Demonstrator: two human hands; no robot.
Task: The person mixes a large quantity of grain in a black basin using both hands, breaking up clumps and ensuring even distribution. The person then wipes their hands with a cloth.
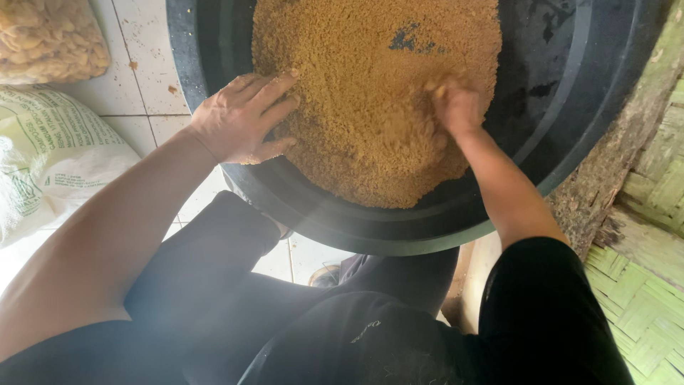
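Mixing by hand is the step we judge to be under way: both our hands are in a heap of golden-brown crumbly meal (370, 107) that fills most of a large black plastic basin (563, 107).

Our left hand (242, 117) lies flat and spread wide on the near left edge of the heap, fingers together and pointing toward the middle, holding nothing. Our right hand (456, 107) is dug into the right side of the heap, dusted with meal; its fingers are buried, so we cannot tell whether it is cupped or closed on a handful.

The basin rests tilted against our knees, above the white tiled floor (142, 43). A few dark patches of bare basin show through the meal near the far right. For the next move, we judge that the heap needs drawing in from the bare right wall, keeping it clear of the low near rim.

At the far left a clear bag of pale yellowish pieces (50, 36) sits above a white printed sack (50, 157). A woven green mat (641, 299) lies at the right.
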